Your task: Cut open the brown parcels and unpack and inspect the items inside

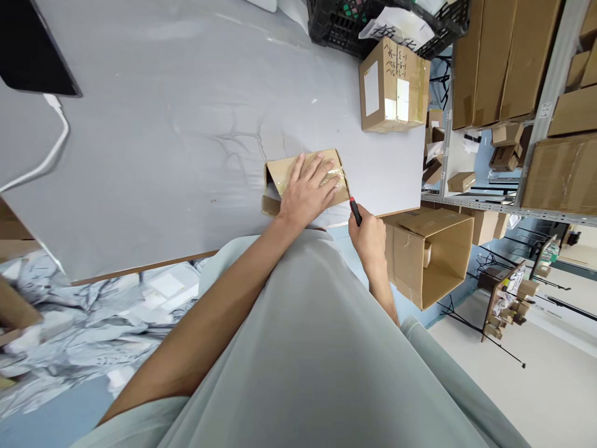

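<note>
A small taped cardboard box (280,173) lies on the grey table (163,124) close to its near edge. My left hand (305,190) rests flat on top of this box, fingers stretched out and spread. My right hand (368,236) is closed round a red-and-black utility knife (355,211), whose tip touches the box's right edge along the tape.
A second taped box (394,87) with handwriting stands further back on the table, by a black crate (336,25). An open carton (429,255) sits beside the table on the right. Metal shelves (536,106) carry cartons. Grey plastic bags (84,330) lie at the left. A black device (32,50) trails a white cable.
</note>
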Demonstrator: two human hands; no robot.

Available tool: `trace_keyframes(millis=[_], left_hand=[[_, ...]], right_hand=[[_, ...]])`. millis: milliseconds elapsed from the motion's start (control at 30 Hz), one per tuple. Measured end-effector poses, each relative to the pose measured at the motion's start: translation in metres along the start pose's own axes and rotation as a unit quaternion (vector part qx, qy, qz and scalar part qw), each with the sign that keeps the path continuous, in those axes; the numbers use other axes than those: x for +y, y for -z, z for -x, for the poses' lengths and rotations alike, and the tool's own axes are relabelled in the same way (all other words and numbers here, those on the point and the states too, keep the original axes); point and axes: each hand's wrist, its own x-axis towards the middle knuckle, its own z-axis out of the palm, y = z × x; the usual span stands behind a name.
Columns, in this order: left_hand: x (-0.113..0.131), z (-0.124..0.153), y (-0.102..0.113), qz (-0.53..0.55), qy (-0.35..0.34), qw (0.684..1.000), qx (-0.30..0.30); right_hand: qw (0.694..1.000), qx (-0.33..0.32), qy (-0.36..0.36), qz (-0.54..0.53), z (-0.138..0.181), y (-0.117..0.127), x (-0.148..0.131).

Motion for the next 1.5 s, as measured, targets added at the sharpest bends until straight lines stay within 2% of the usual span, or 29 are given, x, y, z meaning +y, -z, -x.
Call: trace_keyframes(millis=[100, 233, 433, 633, 1100, 1200, 1267, 1367, 1433, 1500], left_hand=[[0.0, 0.0, -0.001, -0.018, -0.006, 1.0, 0.003], [-0.002, 0.0, -0.002, -0.029, -0.013, 1.0, 0.001], [-0.001, 0.0, 0.001, -0.046, -0.012, 0.999, -0.014], [-0.002, 0.002, -0.001, -0.067, -0.01, 0.998, -0.018], [0.004, -0.001, -0.001, -0.035, 0.018, 0.999, -0.021], [0.004, -0.003, 0.002, -0.039, 0.023, 0.999, -0.027], [0.003, -0.005, 0.003, -0.045, 0.022, 0.998, -0.03], [0.007, -0.006, 0.006, -0.042, 0.026, 0.999, -0.021], [0.016, -0.004, 0.013, -0.012, 0.05, 0.999, 0.001], [0.03, 0.0, 0.023, 0.056, 0.107, 0.992, 0.032]], right_hand=[[0.998, 0.025, 0.041, -0.034, -0.004, 0.001, -0.007], [0.997, 0.021, 0.062, -0.043, -0.019, -0.001, -0.021], [0.999, -0.004, 0.036, -0.035, -0.041, 0.0, -0.031], [1.0, -0.029, -0.004, -0.009, -0.039, 0.003, -0.035], [0.997, -0.078, -0.02, 0.002, -0.02, 0.006, -0.001], [0.997, -0.071, 0.005, -0.029, -0.009, 0.011, 0.011], [0.994, -0.054, 0.034, -0.088, -0.002, 0.014, 0.021], [0.965, -0.054, 0.066, -0.249, 0.004, 0.014, 0.037], [0.921, -0.085, 0.08, -0.371, 0.004, 0.01, 0.045], [0.87, -0.123, 0.103, -0.466, 0.003, 0.004, 0.049]])
